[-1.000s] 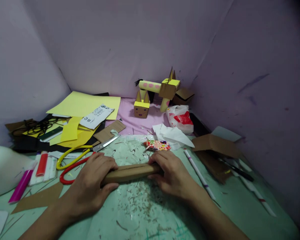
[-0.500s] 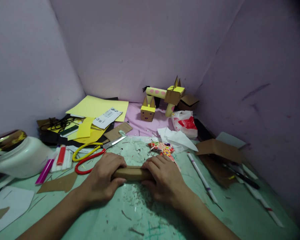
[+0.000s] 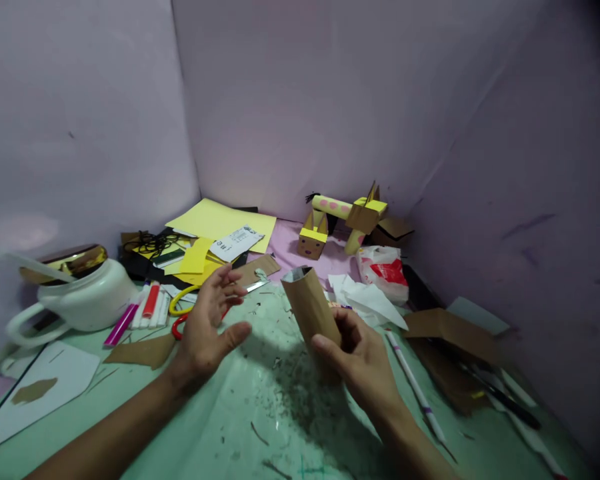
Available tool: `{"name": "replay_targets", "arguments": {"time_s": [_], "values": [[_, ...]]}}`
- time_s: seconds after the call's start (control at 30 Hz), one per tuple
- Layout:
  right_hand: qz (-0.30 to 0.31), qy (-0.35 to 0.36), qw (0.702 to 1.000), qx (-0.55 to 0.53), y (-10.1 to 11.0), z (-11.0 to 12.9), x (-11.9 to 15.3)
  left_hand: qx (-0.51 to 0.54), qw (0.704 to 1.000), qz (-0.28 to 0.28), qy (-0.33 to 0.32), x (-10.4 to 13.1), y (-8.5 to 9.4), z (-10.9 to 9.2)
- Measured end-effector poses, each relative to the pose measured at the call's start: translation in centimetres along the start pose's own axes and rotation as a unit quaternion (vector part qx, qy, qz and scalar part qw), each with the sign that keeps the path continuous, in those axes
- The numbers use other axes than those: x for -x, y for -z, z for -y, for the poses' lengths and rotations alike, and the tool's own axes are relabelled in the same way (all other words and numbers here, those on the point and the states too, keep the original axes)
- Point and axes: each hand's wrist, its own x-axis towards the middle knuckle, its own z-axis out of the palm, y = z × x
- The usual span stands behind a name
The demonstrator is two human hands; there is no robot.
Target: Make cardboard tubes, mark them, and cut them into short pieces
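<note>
A brown cardboard tube (image 3: 310,310) stands tilted above the green table, its open top end leaning left. My right hand (image 3: 360,360) is closed round its lower part, thumb in front and fingers behind. To the left, my left hand (image 3: 210,327) is raised with its fingers apart and nothing in it. It partly covers the scissors with yellow (image 3: 179,303) and red handles. Behind the tube, a patterned scrap is mostly hidden. Crumpled white paper (image 3: 363,300) lies behind my right hand.
On the left are a white teapot-like vessel (image 3: 97,300), markers (image 3: 151,301) and a cardboard scrap (image 3: 145,351). Yellow sheets (image 3: 230,223) and cardboard animal figures (image 3: 314,241) sit at the back. A plastic bag (image 3: 385,273), cardboard pieces (image 3: 450,333) and a white stick (image 3: 415,383) are at the right.
My left hand has let go of the tube and opened. My right hand has tipped the tube from lying flat to nearly upright. The view has shifted, so the table things appear further right.
</note>
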Motion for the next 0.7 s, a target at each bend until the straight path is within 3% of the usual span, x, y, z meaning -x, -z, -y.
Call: {"name": "replay_targets", "arguments": {"time_s": [0.07, 0.13, 0.2, 0.37, 0.43, 0.5, 0.6, 0.63, 0.7], "values": [[0.028, -0.038, 0.996, -0.072, -0.1, 0.0, -0.1, 0.07, 0.994, 0.015, 0.082, -0.4, -1.1, -0.3], [0.062, -0.058, 0.99, -0.109, -0.6, -0.2, 0.0, 0.091, 0.985, 0.069, 0.131, -0.9, -2.5, -1.0], [0.086, -0.069, 0.984, -0.139, -1.1, -0.6, 0.2, 0.095, 0.981, 0.095, 0.138, -1.5, -4.0, -1.9], [0.104, -0.034, 0.976, -0.19, -1.4, -0.6, 0.2, 0.046, 0.987, 0.072, 0.133, -2.8, -6.0, -4.7], [0.103, 0.011, 0.972, -0.211, -1.2, -0.3, 0.0, 0.021, 0.992, 0.058, 0.109, -3.0, -6.1, -5.9], [0.096, 0.071, 0.972, -0.202, -1.0, -0.4, -0.2, -0.017, 0.998, 0.05, 0.032, -3.0, -6.0, -6.9], [0.086, 0.135, 0.976, -0.146, -0.8, -1.7, -0.5, -0.083, 0.985, 0.11, -0.105, -2.8, -5.8, -7.0], [0.086, 0.144, 0.977, -0.129, -0.8, -2.3, -0.5, -0.095, 0.978, 0.141, -0.117, -2.7, -5.8, -6.6], [0.092, 0.149, 0.978, -0.113, -0.8, -3.3, -0.6, -0.102, 0.978, 0.161, -0.081, -2.3, -5.7, -5.4]]}}
